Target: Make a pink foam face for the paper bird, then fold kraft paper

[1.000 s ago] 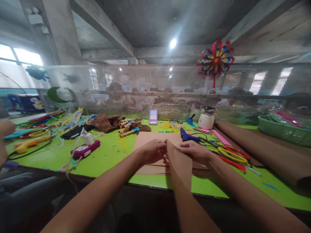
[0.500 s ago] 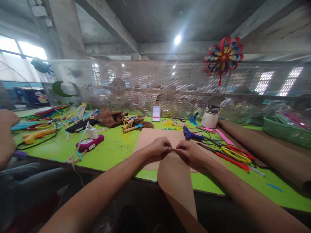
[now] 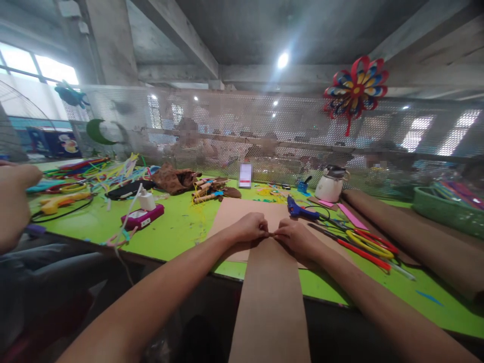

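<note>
A long strip of brown paper (image 3: 274, 297) hangs over the front edge of the table toward me, its far end between my two hands. My left hand (image 3: 252, 227) pinches the left corner of that end, which looks rolled or folded into a narrow edge. Close beside it, my right hand (image 3: 295, 236) pinches the right side of the same edge. Under both hands lies a flat light-brown sheet (image 3: 230, 214). A blue glue gun (image 3: 301, 209) rests just beyond my right hand, with scissors with red handles (image 3: 365, 256) nearby.
A purple power strip (image 3: 141, 218) with a white plug sits at left. Brown paper rolls (image 3: 408, 237) lie at right near a green basket (image 3: 434, 206). A phone (image 3: 245, 175) stands at the back before a mesh partition. Another person's hand (image 3: 17, 201) shows at far left.
The hanging paper strip has straightened and now falls flatter and wider toward me. Both hands keep their pinch on its end. The whole view has shifted slightly.
</note>
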Demonstrator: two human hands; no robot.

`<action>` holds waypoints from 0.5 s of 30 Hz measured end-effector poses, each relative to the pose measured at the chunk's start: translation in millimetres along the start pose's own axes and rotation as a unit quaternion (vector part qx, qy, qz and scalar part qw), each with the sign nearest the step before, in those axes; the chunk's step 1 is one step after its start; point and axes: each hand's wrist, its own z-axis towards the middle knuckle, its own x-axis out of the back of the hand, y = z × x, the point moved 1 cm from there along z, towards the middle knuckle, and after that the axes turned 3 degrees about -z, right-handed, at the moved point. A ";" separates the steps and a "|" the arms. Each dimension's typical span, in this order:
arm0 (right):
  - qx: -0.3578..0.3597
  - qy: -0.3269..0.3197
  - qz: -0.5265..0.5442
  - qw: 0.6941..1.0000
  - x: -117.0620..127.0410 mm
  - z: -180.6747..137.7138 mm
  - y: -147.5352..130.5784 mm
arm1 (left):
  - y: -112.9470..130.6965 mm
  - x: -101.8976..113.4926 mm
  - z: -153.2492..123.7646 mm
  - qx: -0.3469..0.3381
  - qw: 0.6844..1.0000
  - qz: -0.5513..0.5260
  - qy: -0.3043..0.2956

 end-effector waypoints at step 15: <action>0.045 -0.054 -0.151 0.986 9.2 -4.4 -14.8 | 20.8 11.2 -11.3 -0.098 0.984 0.147 -0.015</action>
